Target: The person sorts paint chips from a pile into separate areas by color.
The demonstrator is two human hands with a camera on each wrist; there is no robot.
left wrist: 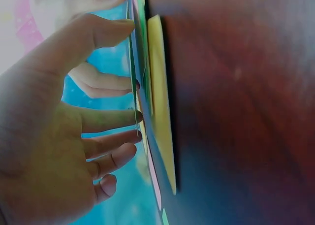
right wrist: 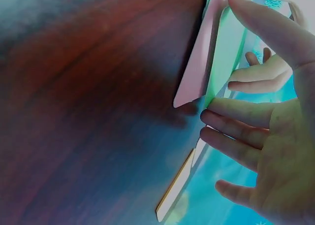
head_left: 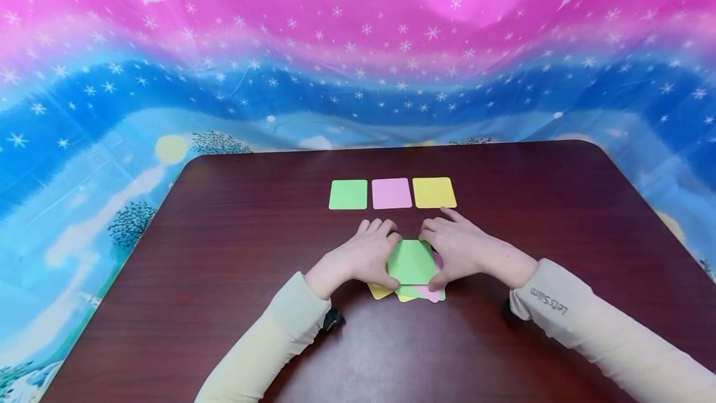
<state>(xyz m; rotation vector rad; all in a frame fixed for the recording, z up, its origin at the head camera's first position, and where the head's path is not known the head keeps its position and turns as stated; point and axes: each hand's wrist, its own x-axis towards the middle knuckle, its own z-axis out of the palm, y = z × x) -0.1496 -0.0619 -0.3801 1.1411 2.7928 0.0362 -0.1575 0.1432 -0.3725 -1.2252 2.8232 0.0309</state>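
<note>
A green square card [head_left: 411,263] is held between both hands above a loose pile of cards. My left hand [head_left: 365,255] grips its left side, thumb at the near corner and fingers at the far one. On the opposite side my right hand [head_left: 460,249] grips it the same way. From under it stick out a yellow card [head_left: 380,291], a pink card [head_left: 429,293] and part of another green card. The left wrist view shows the yellow card [left wrist: 161,102] lying on the table, while the pink card [right wrist: 196,72] shows in the right wrist view.
Beyond the hands lies a row of a green card [head_left: 348,194], a pink card [head_left: 391,193] and a yellow card [head_left: 434,193]. They lie flat on the dark brown table [head_left: 252,204]. A colourful printed cloth [head_left: 335,48] hangs around the table's far and side edges.
</note>
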